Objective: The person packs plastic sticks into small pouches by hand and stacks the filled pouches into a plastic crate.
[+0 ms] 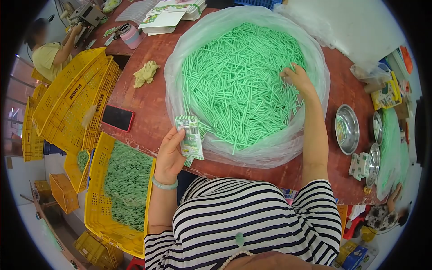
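The left hand is partly closed, thumb across the face of a green-and-white packet and fingers behind it, grasping it just above the table's near edge, left of the middle. Parts of more green-and-white wrapping show behind this packet, but how many pieces are there cannot be told.

The right hand is half open, its fingers bent and somewhat parted, reaching down to the right side of a heap of thin green sticks. Whether it grips any of them cannot be told.

The sticks fill a wide, clear plastic bag, its mouth spread open all round, which covers the middle of the red-brown table from near its far edge almost to its near edge.

Below the table's near left corner, a yellow crate holds a mass of small green packets. A dark-screened phone lies at that corner, and a crumpled yellow cloth lies farther back, near the left edge.

Toward the right edge are a large steel bowl with something small and printed inside and two smaller steel bowls. A little stack of packs sits against the nearer small one.
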`<control>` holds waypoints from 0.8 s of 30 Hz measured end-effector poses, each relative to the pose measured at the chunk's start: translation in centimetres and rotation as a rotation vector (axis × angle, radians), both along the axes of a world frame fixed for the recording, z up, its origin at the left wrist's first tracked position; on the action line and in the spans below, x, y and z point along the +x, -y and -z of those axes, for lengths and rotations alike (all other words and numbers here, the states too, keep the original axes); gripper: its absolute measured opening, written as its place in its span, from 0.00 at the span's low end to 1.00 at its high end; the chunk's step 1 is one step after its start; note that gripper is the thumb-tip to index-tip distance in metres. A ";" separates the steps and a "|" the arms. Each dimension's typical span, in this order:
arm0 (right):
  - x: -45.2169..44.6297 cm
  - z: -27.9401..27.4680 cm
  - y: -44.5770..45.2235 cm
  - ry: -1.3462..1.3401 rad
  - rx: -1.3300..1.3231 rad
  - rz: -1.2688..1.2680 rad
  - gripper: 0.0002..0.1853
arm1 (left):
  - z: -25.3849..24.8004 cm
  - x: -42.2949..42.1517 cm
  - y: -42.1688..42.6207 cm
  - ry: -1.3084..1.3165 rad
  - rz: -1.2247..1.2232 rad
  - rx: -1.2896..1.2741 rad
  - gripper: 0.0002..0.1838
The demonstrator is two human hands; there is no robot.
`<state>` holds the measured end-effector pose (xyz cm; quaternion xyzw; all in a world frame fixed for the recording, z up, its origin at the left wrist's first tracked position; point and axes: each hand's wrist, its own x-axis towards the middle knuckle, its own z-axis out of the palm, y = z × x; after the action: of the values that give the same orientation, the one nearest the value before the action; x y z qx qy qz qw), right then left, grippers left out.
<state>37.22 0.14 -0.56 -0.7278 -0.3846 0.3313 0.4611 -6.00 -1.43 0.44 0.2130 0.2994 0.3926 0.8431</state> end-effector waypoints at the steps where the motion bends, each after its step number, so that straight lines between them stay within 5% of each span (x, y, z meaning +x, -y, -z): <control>1: -0.2 -0.5 0.1 0.000 0.003 -0.004 0.16 | -0.5 0.2 0.1 -0.030 0.004 0.018 0.14; 3: -0.7 -1.3 0.4 -0.567 0.155 -0.125 0.13 | -0.9 0.6 0.1 -0.062 0.004 0.037 0.13; 10: -2.3 0.1 -0.5 -1.099 0.411 -0.331 0.13 | -1.7 2.3 -0.4 -0.030 0.056 0.065 0.13; 20: -2.1 2.7 -2.5 -1.200 0.323 -0.353 0.10 | -1.7 3.8 -0.1 -0.038 0.114 0.071 0.13; 23: -2.3 2.0 -2.5 -1.121 0.331 -0.396 0.11 | -2.1 4.8 -0.1 -0.066 0.146 0.109 0.13; 24: -3.4 0.8 -2.4 -0.939 0.327 -0.195 0.12 | -2.2 5.1 -0.1 -0.090 0.165 0.136 0.12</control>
<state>33.78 2.56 -1.37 -0.3791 -0.2488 0.5998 0.6592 -0.88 -1.35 2.60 0.3112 0.2909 0.3313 0.8419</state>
